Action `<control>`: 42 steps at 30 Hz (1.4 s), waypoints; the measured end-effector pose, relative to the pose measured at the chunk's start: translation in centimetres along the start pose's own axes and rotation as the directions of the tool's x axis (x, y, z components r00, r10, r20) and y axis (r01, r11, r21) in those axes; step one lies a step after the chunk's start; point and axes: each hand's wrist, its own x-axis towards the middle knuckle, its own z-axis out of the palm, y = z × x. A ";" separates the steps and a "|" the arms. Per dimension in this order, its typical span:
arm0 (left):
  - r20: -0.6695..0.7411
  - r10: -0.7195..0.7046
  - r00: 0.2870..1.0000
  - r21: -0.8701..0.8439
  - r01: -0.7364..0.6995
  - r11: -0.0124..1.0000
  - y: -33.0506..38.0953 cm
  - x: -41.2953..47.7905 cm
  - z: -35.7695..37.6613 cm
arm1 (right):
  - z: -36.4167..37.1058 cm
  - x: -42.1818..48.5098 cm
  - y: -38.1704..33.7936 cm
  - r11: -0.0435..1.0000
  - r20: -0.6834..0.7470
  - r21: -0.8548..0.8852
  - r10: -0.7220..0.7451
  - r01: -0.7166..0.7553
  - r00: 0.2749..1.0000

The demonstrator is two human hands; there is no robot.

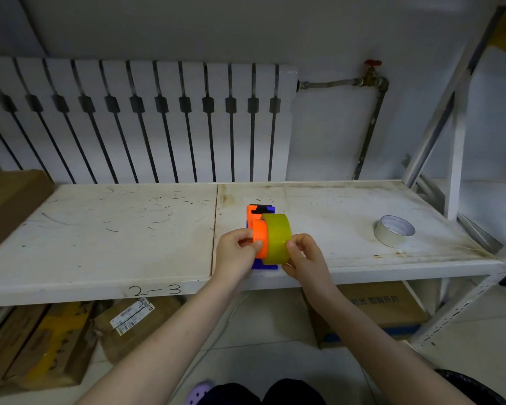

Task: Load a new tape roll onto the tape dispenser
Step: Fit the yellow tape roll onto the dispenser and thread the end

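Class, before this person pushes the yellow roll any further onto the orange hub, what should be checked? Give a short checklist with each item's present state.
1. Left hand steadies the orange hub: ok.
2. Right hand grips the yellow roll: ok.
3. Roll fully seated on hub: not ok, hub shows beside it.
4. Dispenser rests on the shelf: ok, near its front edge.
5. Tape's loose end faces the cutter: cannot tell.
6. Spare roll lies clear: ok.
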 end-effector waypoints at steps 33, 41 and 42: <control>0.096 -0.079 0.992 -0.073 0.086 0.994 -1.3 0.3 -0.6 | 0.2 -1.6 2.4 0.888 0.236 -0.395 -0.150 0.236 0.960; 0.160 0.094 0.983 0.092 -0.110 0.990 -2.4 0.0 -1.4 | -0.3 -0.5 3.1 0.898 0.029 0.021 0.439 -0.439 0.898; 0.172 0.122 0.978 0.113 -0.142 0.983 -2.7 -0.1 -1.4 | -0.1 -0.5 2.9 0.869 0.076 0.131 0.472 -0.478 0.879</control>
